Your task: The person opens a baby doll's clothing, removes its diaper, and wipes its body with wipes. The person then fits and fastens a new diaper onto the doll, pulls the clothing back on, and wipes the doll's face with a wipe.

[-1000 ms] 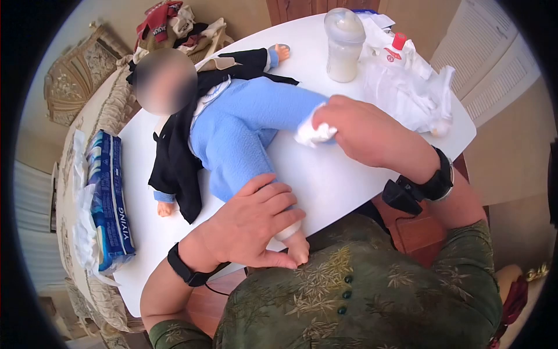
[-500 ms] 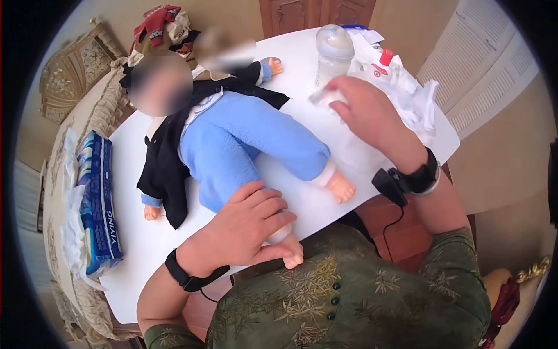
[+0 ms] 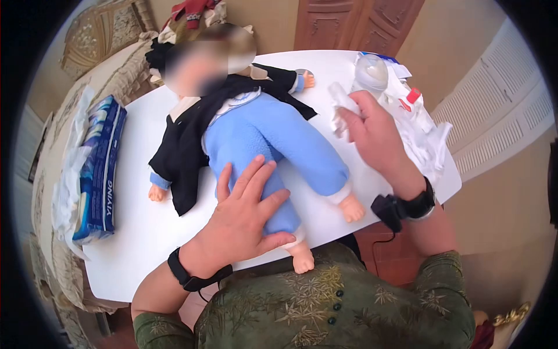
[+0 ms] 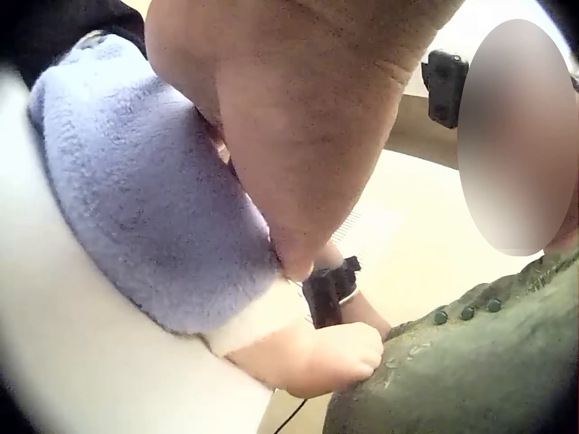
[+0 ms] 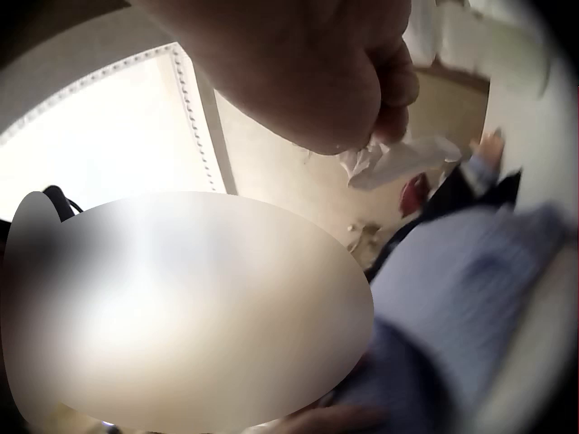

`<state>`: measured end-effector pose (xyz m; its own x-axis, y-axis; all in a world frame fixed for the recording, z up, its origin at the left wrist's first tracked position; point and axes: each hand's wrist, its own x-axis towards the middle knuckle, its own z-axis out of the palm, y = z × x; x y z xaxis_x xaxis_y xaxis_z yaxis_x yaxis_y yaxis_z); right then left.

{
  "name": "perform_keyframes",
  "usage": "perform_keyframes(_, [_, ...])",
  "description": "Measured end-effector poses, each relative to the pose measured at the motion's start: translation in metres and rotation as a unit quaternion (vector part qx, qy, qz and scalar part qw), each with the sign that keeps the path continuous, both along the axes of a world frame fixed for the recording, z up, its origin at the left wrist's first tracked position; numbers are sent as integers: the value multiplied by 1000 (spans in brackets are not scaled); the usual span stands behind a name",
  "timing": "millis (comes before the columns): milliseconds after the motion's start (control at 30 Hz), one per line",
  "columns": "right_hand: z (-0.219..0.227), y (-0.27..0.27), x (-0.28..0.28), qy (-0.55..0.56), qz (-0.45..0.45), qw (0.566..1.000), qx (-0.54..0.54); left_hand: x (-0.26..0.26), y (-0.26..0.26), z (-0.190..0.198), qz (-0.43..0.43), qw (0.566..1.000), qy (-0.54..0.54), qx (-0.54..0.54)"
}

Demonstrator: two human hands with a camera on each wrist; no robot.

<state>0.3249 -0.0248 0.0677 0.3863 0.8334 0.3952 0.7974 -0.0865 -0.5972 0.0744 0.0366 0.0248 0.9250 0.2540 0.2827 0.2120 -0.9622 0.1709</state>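
A doll in blue fleece trousers (image 3: 308, 151) and a black jacket (image 3: 183, 157) lies on its back on the white table (image 3: 139, 232), its bare feet toward the person. My left hand (image 3: 235, 218) rests on the nearer trouser leg with fingers spread over the knee and the thumb near the ankle. In the left wrist view, that leg's foot (image 4: 330, 360) reaches the green shirt. Above the table, beyond the doll's other leg, my right hand (image 3: 378, 136) pinches a crumpled white wipe (image 3: 343, 110). The wipe (image 5: 398, 163) hangs from the fingertips in the right wrist view.
A feeding bottle (image 3: 371, 74) stands at the back right beside white cloth (image 3: 424, 139) and a red-capped container (image 3: 413, 95). On the left lies a blue YIYING pack (image 3: 100, 174). A bed with a carved headboard (image 3: 104, 35) stands behind.
My right hand has lifted the wipe off the doll's farther leg and carried it back and up, baring that foot. The left hand has slid up from the shin, its fingers straightening.
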Motion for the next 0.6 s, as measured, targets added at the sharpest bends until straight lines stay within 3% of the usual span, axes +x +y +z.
perform_keyframes(67, [17,1,-41,250,69,965,-42,-2,0,2,6,1000,3,-2])
perform_keyframes(100, [6,6,-51,247,73,965,-46,-3,-1,3,5,1000,7,-2])
perform_keyframes(133, [-14,12,-56,120,150,981,29,-4,-1,3,10,1000,5,-5])
perform_keyframes(167, [-28,18,-60,-9,224,969,103,-4,-1,2,3,999,-7,-33])
perform_keyframes(333, [-53,30,-70,-24,237,969,58,-11,-1,4,-6,998,-11,-63])
perform_keyframes(400, [-57,20,-65,-96,231,966,-59,-15,1,3,-17,997,-13,-77])
perform_keyframes(500, [-61,3,-51,-130,267,944,-146,-22,2,10,-4,997,-11,-79])
perform_keyframes(600, [-59,4,-41,-63,247,965,-66,-27,5,12,1,995,-34,-97])
